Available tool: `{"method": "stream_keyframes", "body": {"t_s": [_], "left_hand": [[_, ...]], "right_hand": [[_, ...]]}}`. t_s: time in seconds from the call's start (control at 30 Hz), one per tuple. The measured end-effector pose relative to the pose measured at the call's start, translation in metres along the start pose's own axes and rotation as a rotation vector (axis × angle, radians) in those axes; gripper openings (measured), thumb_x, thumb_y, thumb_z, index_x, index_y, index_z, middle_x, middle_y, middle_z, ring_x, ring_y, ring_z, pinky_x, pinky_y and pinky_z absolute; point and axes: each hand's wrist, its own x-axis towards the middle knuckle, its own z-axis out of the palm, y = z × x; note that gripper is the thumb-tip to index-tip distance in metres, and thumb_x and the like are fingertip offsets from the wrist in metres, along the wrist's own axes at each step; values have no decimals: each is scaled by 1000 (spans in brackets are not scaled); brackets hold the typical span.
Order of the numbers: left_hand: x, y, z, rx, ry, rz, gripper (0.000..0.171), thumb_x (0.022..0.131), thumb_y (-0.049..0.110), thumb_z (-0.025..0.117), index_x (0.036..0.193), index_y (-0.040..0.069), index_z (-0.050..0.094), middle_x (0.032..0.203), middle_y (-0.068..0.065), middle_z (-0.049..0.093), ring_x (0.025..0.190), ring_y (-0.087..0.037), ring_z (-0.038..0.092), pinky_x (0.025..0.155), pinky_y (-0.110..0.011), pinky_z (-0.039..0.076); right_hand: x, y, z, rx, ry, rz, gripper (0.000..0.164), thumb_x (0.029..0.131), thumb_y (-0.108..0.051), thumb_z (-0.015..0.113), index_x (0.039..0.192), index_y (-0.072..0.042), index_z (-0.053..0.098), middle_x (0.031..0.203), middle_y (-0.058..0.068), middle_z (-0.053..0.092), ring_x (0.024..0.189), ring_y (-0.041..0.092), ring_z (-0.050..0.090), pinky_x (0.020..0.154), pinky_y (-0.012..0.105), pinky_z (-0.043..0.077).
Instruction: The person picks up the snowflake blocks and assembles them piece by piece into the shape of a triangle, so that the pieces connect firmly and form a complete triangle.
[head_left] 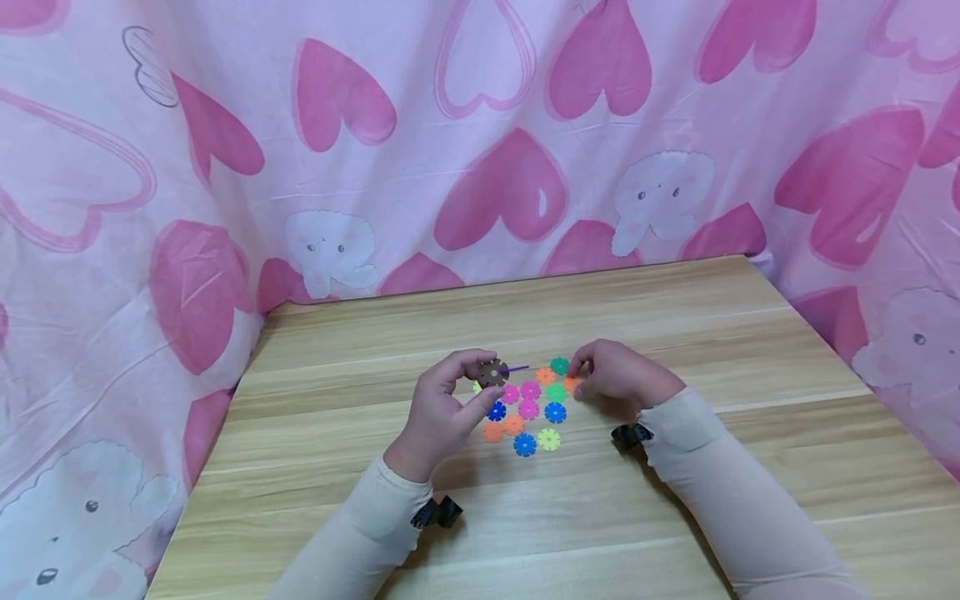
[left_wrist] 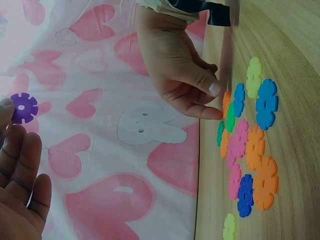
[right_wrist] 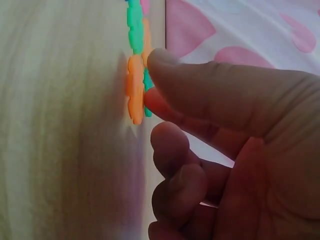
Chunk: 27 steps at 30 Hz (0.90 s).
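Between thumb and fingers, my left hand [head_left: 453,400] holds a brown notched disc [head_left: 492,373] raised above the table. A purple notched disc [left_wrist: 24,108] is fitted to it, seen nearly edge-on in the head view. My right hand [head_left: 618,372] is low at the right end of a group of flat notched discs. Its thumb and index finger are apart, their tips right at an orange disc [right_wrist: 134,90] lying on the table. Beside that lie a light green disc [head_left: 557,392], a dark green disc [head_left: 560,366] and another orange disc [head_left: 545,376].
More discs lie flat on the wooden table [head_left: 600,517]: pink ones [head_left: 528,408], blue ones [head_left: 525,444], orange ones [head_left: 513,424] and a yellow one [head_left: 549,439]. A pink curtain [head_left: 405,192] with hearts hangs along the back and sides of the table.
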Motion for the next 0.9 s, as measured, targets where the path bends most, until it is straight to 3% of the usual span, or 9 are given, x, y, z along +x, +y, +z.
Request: {"method": "stream_keyframes", "body": {"t_s": [0.2, 0.57, 0.77, 0.9], "left_hand": [[1, 0, 0, -4, -6, 4, 37, 91, -2, 78, 126, 3, 66, 100, -9, 76, 88, -17, 71, 89, -32, 61], [0, -3, 0, 2, 1, 4, 38, 91, -1, 79, 126, 5, 67, 99, -7, 76, 88, -17, 70, 86, -31, 61], [0, -2, 0, 1, 9, -12, 37, 92, 0, 78, 128, 5, 67, 102, -7, 75, 88, -17, 69, 85, -30, 61], [0, -2, 0, 3, 12, -34, 38, 93, -1, 77, 129, 5, 66, 104, -7, 75, 89, -16, 68, 84, -28, 61]], "right_hand": [[0, -1, 4, -37, -21, 3, 25, 86, -6, 85, 104, -11, 68, 103, 11, 61, 93, 29, 54, 77, 37, 49], [-2, -3, 6, -66, -19, 42, 29, 85, -9, 87, 98, -8, 61, 91, 12, 55, 77, 30, 56, 58, 34, 47], [-4, -4, 3, -22, -10, -66, 22, 88, -4, 81, 96, -9, 62, 90, 10, 55, 86, 28, 55, 69, 35, 47], [-10, -12, -3, 130, 50, -211, 18, 91, -4, 76, 103, -12, 66, 95, 10, 61, 90, 29, 59, 76, 39, 57]]}}
